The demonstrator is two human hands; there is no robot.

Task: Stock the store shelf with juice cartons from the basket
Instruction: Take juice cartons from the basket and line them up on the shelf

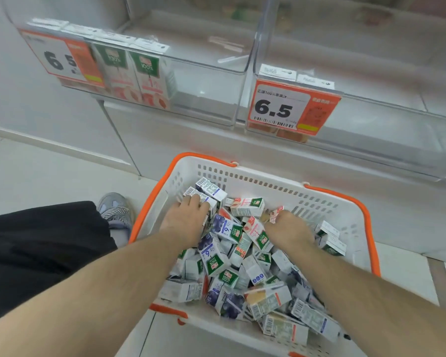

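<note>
A white basket with orange handles sits on the floor, full of several small juice cartons lying jumbled. My left hand reaches into the far left of the pile and grips a white carton with a barcode. My right hand is in the far middle and pinches a pink-and-white carton. Above, the clear shelf bin on the left holds two upright green-topped cartons behind a 6.5 price tag. The right bin shows carton tops behind its tag.
My leg in black cloth and a grey shoe are left of the basket. The white shelf base stands just behind the basket. Pale floor tiles stretch to the left.
</note>
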